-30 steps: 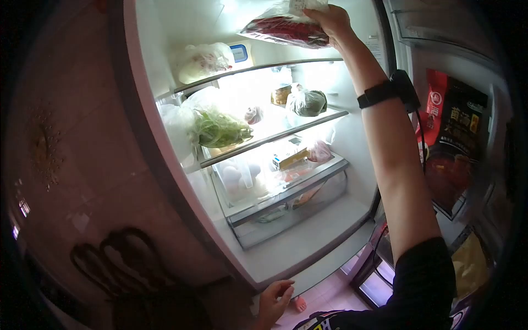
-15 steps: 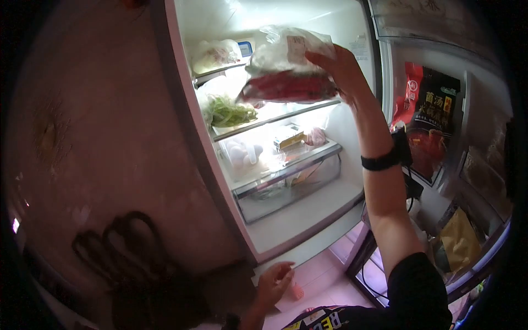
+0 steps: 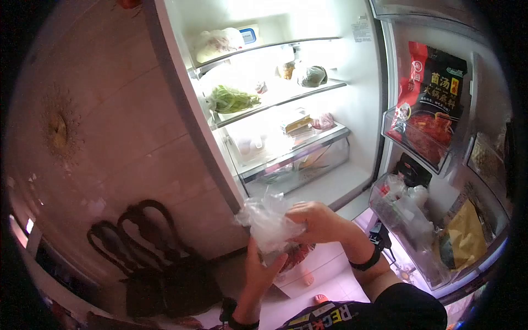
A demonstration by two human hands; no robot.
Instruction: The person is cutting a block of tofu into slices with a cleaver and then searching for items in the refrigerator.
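A clear plastic bag (image 3: 268, 223) with something red in its lower part is held between both hands, in front of my body. My left hand (image 3: 262, 273) grips the bag from the left and below, its thumb against the plastic. On the other side, my right hand (image 3: 319, 221) has its fingers closed on the bag near the bunched top. What exactly the red contents are is hard to make out. Just beyond the hands stands the open fridge (image 3: 335, 184), its drawer (image 3: 308, 157) closed.
Leafy greens (image 3: 234, 100) and a dark wrapped item (image 3: 312, 77) lie on the middle shelf. The fridge door at right holds a red-and-black food packet (image 3: 434, 104) and a lower bin (image 3: 407, 236) of bags. Dark wooden chairs (image 3: 148, 242) stand at left.
My right hand has brought the plastic bag down and out from the upper fridge area. My left hand has risen from below and taken hold of it too.
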